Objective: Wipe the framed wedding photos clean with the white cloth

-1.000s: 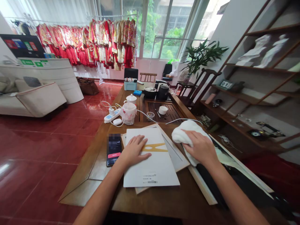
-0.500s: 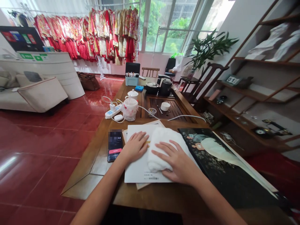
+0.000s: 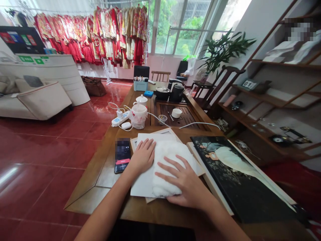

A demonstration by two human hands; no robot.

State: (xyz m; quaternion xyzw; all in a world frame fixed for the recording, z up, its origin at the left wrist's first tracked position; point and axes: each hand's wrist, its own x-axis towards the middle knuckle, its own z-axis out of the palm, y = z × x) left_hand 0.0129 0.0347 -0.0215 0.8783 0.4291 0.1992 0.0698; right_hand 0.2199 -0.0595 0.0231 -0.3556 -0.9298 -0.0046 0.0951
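My left hand [image 3: 144,155] lies flat, fingers stretched and close together, on the left part of a white board [image 3: 140,185]. My right hand [image 3: 182,180] spreads its fingers over a thick folded white towel [image 3: 163,150], with the thumb along its near edge. The towel rests on the board and hides much of it. Under the board, pale wooden frame edges [image 3: 199,171] stick out. A phone [image 3: 122,155] with a lit screen lies left of my left hand.
To the right lies a large dark photo panel [image 3: 240,177] with a pale edge. Beyond the board stand a plastic-wrapped cup [image 3: 139,116], a power strip [image 3: 121,118] with cables, a lidded white cup [image 3: 141,99] and a tea tray [image 3: 185,120] holding a white bowl [image 3: 176,113].
My right hand and the towel have moved left and nearer to me, covering the board's barcode. More of the wooden frame shows on the right. My left hand has shifted slightly left.
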